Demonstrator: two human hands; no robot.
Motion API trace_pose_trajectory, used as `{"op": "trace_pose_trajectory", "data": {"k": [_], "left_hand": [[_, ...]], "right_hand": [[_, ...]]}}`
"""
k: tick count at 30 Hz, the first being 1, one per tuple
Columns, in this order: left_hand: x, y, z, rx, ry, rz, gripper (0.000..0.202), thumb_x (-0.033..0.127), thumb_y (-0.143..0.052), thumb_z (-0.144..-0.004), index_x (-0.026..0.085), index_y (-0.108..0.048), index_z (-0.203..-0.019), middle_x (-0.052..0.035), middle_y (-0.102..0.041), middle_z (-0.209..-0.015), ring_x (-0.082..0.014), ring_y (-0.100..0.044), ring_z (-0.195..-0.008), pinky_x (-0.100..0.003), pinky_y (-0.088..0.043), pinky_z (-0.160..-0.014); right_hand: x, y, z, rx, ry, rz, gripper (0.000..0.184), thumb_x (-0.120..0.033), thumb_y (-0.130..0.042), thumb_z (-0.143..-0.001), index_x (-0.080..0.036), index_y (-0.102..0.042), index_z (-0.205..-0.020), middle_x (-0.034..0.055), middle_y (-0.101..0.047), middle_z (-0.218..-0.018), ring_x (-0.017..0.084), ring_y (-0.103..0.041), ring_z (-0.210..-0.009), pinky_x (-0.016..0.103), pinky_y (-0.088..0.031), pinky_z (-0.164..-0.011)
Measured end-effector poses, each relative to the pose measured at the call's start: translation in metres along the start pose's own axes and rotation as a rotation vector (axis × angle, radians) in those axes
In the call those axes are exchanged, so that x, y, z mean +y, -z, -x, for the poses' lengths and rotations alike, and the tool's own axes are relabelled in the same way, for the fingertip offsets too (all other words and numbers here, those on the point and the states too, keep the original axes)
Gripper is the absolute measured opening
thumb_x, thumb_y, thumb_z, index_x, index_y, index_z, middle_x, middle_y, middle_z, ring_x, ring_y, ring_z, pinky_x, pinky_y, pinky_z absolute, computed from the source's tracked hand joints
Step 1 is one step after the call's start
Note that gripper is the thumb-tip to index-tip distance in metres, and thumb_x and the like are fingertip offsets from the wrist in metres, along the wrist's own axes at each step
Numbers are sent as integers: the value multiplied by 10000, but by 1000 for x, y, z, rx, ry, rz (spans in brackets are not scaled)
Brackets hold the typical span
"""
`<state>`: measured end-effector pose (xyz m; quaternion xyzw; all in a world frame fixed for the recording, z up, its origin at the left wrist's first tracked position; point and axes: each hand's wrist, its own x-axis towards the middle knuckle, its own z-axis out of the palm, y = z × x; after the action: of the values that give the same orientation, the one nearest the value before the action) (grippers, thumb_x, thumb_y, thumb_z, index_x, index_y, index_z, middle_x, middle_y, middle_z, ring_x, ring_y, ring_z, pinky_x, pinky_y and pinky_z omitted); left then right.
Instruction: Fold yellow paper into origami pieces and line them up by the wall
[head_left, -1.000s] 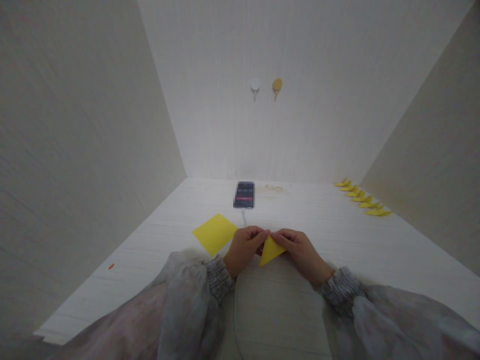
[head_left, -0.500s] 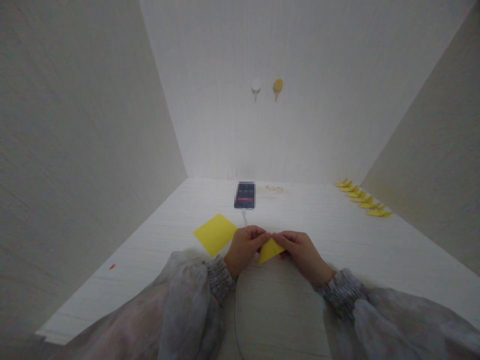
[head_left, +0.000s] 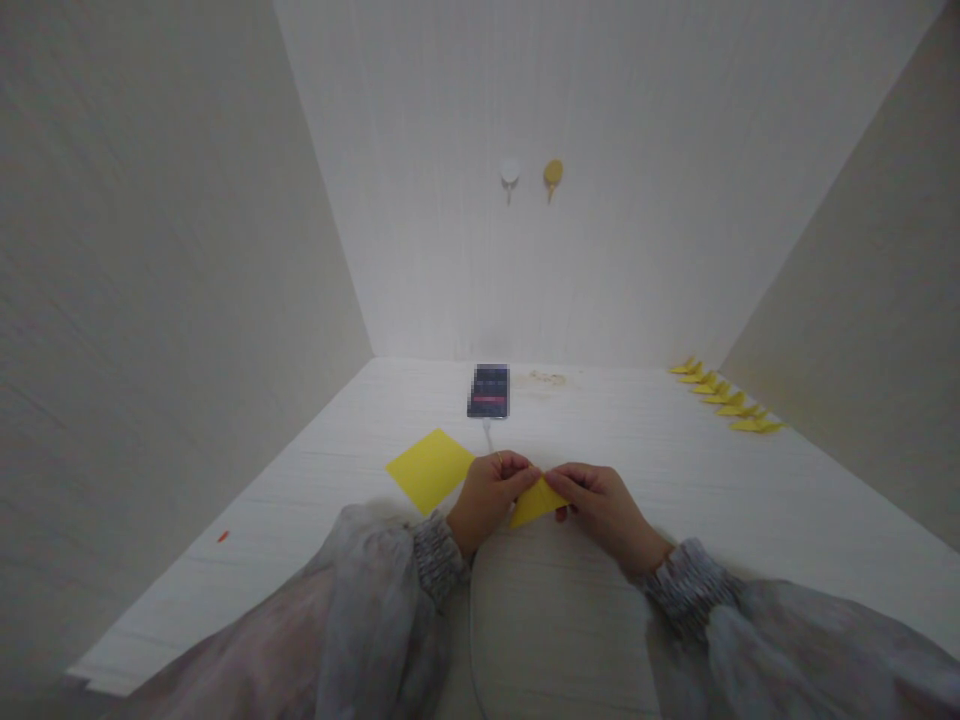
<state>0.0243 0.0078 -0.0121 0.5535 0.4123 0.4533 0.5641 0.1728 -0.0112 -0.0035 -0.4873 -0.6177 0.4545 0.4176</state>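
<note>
Folded yellow paper had turned slightly, its lower tip shifting left, at the frame's lower centre. Both the left hand and the right hand pinched its upper edge, fingertips close together. Three pale walls enclosed the tabletop, which carried a square yellow sheet left of centre, a dark-screened device mid-frame, and a row of folded yellow pieces at right.

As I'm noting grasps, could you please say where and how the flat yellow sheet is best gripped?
Probably pinch the flat sheet by its left corner, from the left: it points outward, uncovered, while the left hand crowds the right corner.
</note>
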Motion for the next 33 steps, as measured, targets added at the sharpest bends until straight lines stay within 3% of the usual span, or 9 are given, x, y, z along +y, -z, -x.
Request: {"op": "trace_pose_trajectory", "data": {"k": [5,15,22,33], "left_hand": [[-1,1,-2,-53,31,38,212,322,-621,-601,124,-557,-644,13,-552,-543,-68,-470,-476,-189,-347,-465],[3,1,2,45,-24,21,183,297,-631,-582,126,-571,-607,13,-555,-516,-79,-476,-474,-203,-363,-482],[4,5,4,61,-23,-7,177,293,-623,-583,121,-585,-592,16,-543,-493,-72,-456,-457,-194,-348,-461],[-1,10,0,125,-140,-12,170,301,-598,-626,134,-573,-647,16,-570,-559,-82,-501,-513,-192,-389,-500]], "right_hand": [[1,0,0,-13,17,19,261,-366,-497,-724,-147,-607,-635,-17,-521,-463,89,-470,-415,194,-348,-412],[-2,-1,-2,-75,-40,61,308,-388,-462,-750,-127,-596,-657,-8,-554,-433,85,-495,-370,183,-295,-366],[10,6,-6,-189,-107,-22,319,-410,-478,-742,-112,-587,-707,45,-639,-601,83,-547,-398,177,-296,-377],[7,9,-2,-66,8,-163,234,-355,-567,-699,-136,-595,-775,36,-647,-659,117,-590,-497,215,-385,-458]]}}
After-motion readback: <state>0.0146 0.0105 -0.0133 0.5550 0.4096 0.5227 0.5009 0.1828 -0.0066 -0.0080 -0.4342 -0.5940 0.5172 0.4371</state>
